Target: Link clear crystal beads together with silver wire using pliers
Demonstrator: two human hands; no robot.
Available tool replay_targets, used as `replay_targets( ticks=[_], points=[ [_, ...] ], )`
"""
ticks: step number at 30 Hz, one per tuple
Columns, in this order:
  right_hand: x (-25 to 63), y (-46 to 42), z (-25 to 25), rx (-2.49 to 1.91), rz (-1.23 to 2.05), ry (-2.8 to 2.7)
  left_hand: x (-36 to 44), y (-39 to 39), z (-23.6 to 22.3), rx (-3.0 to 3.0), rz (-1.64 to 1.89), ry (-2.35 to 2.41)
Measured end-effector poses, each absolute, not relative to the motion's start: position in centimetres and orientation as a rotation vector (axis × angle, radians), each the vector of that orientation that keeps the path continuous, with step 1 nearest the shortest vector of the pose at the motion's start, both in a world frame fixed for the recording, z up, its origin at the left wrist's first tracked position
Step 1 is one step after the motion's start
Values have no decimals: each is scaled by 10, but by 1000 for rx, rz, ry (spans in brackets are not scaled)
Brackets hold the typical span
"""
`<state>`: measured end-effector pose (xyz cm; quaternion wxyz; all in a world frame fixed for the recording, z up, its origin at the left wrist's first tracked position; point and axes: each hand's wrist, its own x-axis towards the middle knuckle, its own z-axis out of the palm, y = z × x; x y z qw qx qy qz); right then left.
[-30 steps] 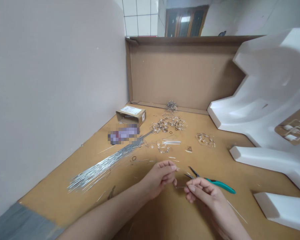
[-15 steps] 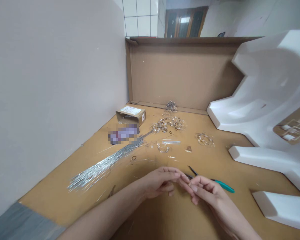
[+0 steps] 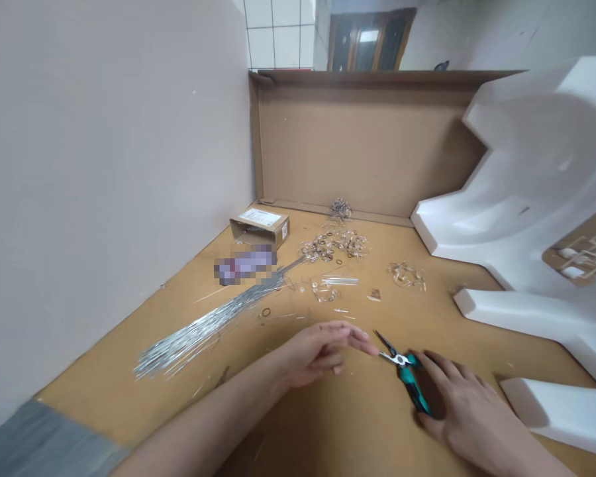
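Observation:
My left hand (image 3: 322, 351) is held over the middle of the table, its thumb and fingertips closed together. A tiny pale glint shows at the fingertips, but what they hold is too small to make out. Just right of those fingertips lie long-nose pliers (image 3: 401, 361) with teal handles, flat on the table with the jaws apart. My right hand (image 3: 464, 397) is spread over the handles, its fingers covering the upper one and the thumb by the end of the lower one. The fingers are apart, not wrapped round the pliers.
A bundle of metal wires (image 3: 203, 334) lies at left, near a small cardboard box (image 3: 261, 226) and a blurred-out purple item (image 3: 248, 265). Clear beads and rings (image 3: 332, 245) are heaped behind, with another beaded bunch (image 3: 406, 276) farther right. White foam packing (image 3: 526, 318) borders the right.
My right hand has left the left hand's fingertips and moved right and down onto the pliers' handles, opening. My left hand stays nearly in place. The pliers lie where they were.

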<state>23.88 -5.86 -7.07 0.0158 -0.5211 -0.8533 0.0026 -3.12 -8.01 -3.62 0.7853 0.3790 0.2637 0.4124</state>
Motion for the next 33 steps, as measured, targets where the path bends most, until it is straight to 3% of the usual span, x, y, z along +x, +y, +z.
replay_targets(
  ticks=[4,7,10,14,18,33],
  points=[
    [217,-60,-63,-1608,-236,-2772,-30,-76,-44,603,916,503],
    [212,-55,-59,-1705,-242,-2754,-32,-74,-46,509,917,475],
    [220,-51,-50,-1788,103,-2622,-36,-73,-45,493,953,478],
    [225,-61,-27,-1587,874,-2406,-39,-72,-41,572,1043,540],
    [205,-79,-9,-1510,1243,-2258,-38,-72,-41,678,1117,592],
    [185,-93,-14,-1475,1197,-2236,-34,-71,-44,765,1156,631]
  ],
)
